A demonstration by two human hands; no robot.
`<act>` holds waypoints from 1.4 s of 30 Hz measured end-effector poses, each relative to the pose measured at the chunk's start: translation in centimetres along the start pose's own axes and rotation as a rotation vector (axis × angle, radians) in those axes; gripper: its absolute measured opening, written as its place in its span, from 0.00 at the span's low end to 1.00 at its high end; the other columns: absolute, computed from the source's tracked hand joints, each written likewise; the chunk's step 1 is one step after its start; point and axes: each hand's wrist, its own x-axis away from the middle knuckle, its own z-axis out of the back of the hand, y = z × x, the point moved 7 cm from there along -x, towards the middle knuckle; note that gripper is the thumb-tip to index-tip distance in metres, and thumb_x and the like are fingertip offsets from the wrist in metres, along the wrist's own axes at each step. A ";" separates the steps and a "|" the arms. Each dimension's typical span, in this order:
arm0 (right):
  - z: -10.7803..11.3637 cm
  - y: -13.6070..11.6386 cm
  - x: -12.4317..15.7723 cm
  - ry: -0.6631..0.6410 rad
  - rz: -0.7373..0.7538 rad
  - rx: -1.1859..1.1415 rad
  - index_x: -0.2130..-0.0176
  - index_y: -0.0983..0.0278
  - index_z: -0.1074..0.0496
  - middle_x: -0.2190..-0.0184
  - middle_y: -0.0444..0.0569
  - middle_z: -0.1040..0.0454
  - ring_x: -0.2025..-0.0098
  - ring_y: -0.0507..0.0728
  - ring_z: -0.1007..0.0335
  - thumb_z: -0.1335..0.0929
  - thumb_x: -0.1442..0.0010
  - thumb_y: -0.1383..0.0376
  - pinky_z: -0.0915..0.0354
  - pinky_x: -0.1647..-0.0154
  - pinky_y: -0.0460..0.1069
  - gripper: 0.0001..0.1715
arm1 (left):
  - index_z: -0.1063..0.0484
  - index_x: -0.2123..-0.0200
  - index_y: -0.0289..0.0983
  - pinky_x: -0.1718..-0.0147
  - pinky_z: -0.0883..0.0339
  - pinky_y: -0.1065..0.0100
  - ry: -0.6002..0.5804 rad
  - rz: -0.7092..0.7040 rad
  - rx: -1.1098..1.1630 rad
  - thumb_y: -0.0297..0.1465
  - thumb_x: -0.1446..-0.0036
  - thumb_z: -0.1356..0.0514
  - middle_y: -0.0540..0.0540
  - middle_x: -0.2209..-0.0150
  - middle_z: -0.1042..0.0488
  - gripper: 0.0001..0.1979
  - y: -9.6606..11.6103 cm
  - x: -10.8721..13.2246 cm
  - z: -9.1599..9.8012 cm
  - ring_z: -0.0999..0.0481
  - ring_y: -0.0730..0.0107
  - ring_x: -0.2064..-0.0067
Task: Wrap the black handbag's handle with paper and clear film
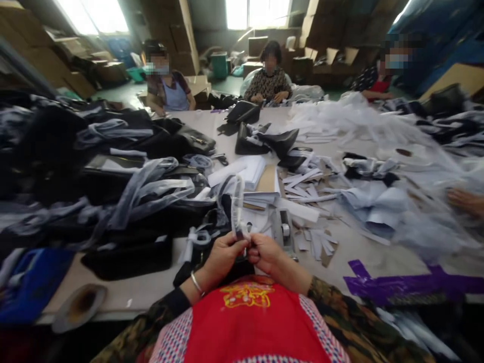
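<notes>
My left hand (223,254) and my right hand (265,252) meet close to my chest, both pinching the lower end of a black strap wrapped in clear plastic (237,204). The strap loops upward from my fingers. A silver bangle circles my left wrist. Under my hands lies a dark bag part (189,269). I wear a red apron (249,322).
Heaps of black bags with plastic-wrapped handles (113,171) fill the left of the table (363,247). White paper strips (306,189) and clear plastic (378,131) cover the right. Purple tape (397,285) marks the near edge. Three people sit at the far side; another hand (467,201) shows at right.
</notes>
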 end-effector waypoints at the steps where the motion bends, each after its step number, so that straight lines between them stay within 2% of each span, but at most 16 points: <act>1: 0.2 0.0 0.0 0.013 0.025 0.048 0.75 0.64 0.37 0.84 0.34 0.42 0.85 0.43 0.60 0.29 0.54 0.64 0.66 0.85 0.41 0.11 | 0.22 0.66 0.33 0.73 0.43 0.72 -0.024 0.004 0.003 0.42 0.45 0.32 0.51 0.75 0.30 0.16 0.1 0.1 0.0 0.37 0.76 0.74; 5: 1.1 -1.1 0.3 0.109 0.188 0.384 0.78 0.62 0.37 0.86 0.34 0.45 0.85 0.45 0.57 0.29 0.57 0.58 0.63 0.84 0.44 0.14 | 0.27 0.69 0.34 0.79 0.52 0.72 -0.109 0.037 -0.023 0.46 0.42 0.36 0.55 0.81 0.38 0.19 1.5 0.1 0.2 0.43 0.79 0.78; 9: 1.0 -2.4 -0.1 0.126 0.338 0.804 0.80 0.64 0.31 0.84 0.40 0.39 0.80 0.48 0.49 0.29 0.54 0.53 0.52 0.79 0.46 0.18 | 0.27 0.69 0.34 0.79 0.52 0.73 -0.168 0.072 -0.084 0.43 0.43 0.35 0.55 0.80 0.36 0.17 2.8 -0.6 0.4 0.43 0.79 0.79; 11: 0.9 -2.7 -0.5 0.125 0.384 0.941 0.79 0.65 0.29 0.82 0.42 0.36 0.77 0.50 0.46 0.30 0.53 0.52 0.49 0.76 0.46 0.19 | 0.27 0.71 0.33 0.79 0.52 0.73 -0.162 0.084 -0.114 0.42 0.45 0.34 0.53 0.79 0.34 0.16 2.8 -0.8 0.6 0.42 0.79 0.78; 14: 1.1 -2.9 -0.9 0.163 0.449 1.060 0.79 0.65 0.29 0.82 0.42 0.36 0.75 0.51 0.43 0.32 0.50 0.53 0.48 0.75 0.47 0.18 | 0.29 0.72 0.34 0.79 0.52 0.73 -0.092 0.104 -0.020 0.42 0.46 0.34 0.53 0.79 0.33 0.17 2.0 -0.9 1.2 0.42 0.80 0.78; 18: 1.0 -2.8 -1.5 0.166 0.521 1.101 0.78 0.64 0.31 0.80 0.42 0.35 0.74 0.52 0.42 0.36 0.49 0.56 0.47 0.72 0.47 0.15 | 0.31 0.72 0.34 0.81 0.57 0.74 -0.031 0.154 0.188 0.45 0.47 0.32 0.54 0.80 0.34 0.20 0.2 -0.6 1.9 0.46 0.82 0.81; 22: 1.3 -2.1 -2.0 0.158 0.460 1.093 0.78 0.64 0.31 0.81 0.41 0.36 0.74 0.52 0.42 0.36 0.47 0.56 0.48 0.73 0.47 0.15 | 0.30 0.71 0.34 0.81 0.56 0.74 -0.010 0.150 0.255 0.44 0.46 0.32 0.51 0.77 0.31 0.19 -0.4 -0.4 2.3 0.45 0.83 0.81; 25: 1.1 -2.0 -1.9 0.152 0.430 1.156 0.78 0.63 0.34 0.81 0.42 0.37 0.75 0.52 0.42 0.37 0.43 0.57 0.49 0.73 0.47 0.17 | 0.30 0.70 0.34 0.82 0.54 0.76 0.031 0.144 0.282 0.43 0.46 0.32 0.51 0.76 0.29 0.18 -0.4 -0.4 2.5 0.43 0.84 0.81; 27: 0.5 -2.2 -1.5 0.138 0.465 1.286 0.77 0.63 0.34 0.80 0.43 0.34 0.75 0.52 0.40 0.38 0.40 0.61 0.49 0.73 0.47 0.16 | 0.31 0.70 0.34 0.82 0.53 0.76 0.046 0.147 0.272 0.42 0.47 0.32 0.49 0.75 0.27 0.17 -0.4 -0.5 2.5 0.42 0.84 0.81; 30: -0.7 -2.6 -0.6 0.115 0.593 1.622 0.73 0.65 0.29 0.75 0.47 0.27 0.71 0.53 0.35 0.38 0.38 0.67 0.49 0.70 0.48 0.13 | 0.31 0.71 0.34 0.82 0.49 0.77 0.060 0.148 0.199 0.42 0.46 0.33 0.49 0.76 0.26 0.17 -0.6 -0.6 2.3 0.41 0.83 0.81; 34: -1.7 -2.5 0.2 0.097 0.683 1.979 0.62 0.65 0.24 0.67 0.51 0.23 0.69 0.55 0.32 0.38 0.33 0.67 0.49 0.70 0.50 0.13 | 0.31 0.69 0.35 0.82 0.41 0.77 0.104 0.202 0.119 0.45 0.48 0.32 0.51 0.77 0.28 0.19 -1.6 -0.3 2.3 0.37 0.81 0.81; 38: -2.3 -2.1 0.6 0.008 0.755 2.115 0.63 0.65 0.24 0.67 0.52 0.24 0.68 0.56 0.31 0.38 0.34 0.70 0.50 0.70 0.51 0.13 | 0.33 0.66 0.36 0.82 0.38 0.77 0.147 0.302 0.134 0.47 0.52 0.29 0.51 0.76 0.26 0.23 -2.7 0.1 2.8 0.32 0.78 0.80; 42: -2.7 -1.8 1.1 -0.035 0.905 2.097 0.65 0.66 0.24 0.69 0.52 0.26 0.68 0.56 0.33 0.37 0.36 0.73 0.50 0.69 0.51 0.13 | 0.33 0.65 0.36 0.82 0.38 0.77 0.078 0.459 0.175 0.47 0.54 0.27 0.50 0.74 0.25 0.25 -4.0 0.6 3.1 0.29 0.77 0.79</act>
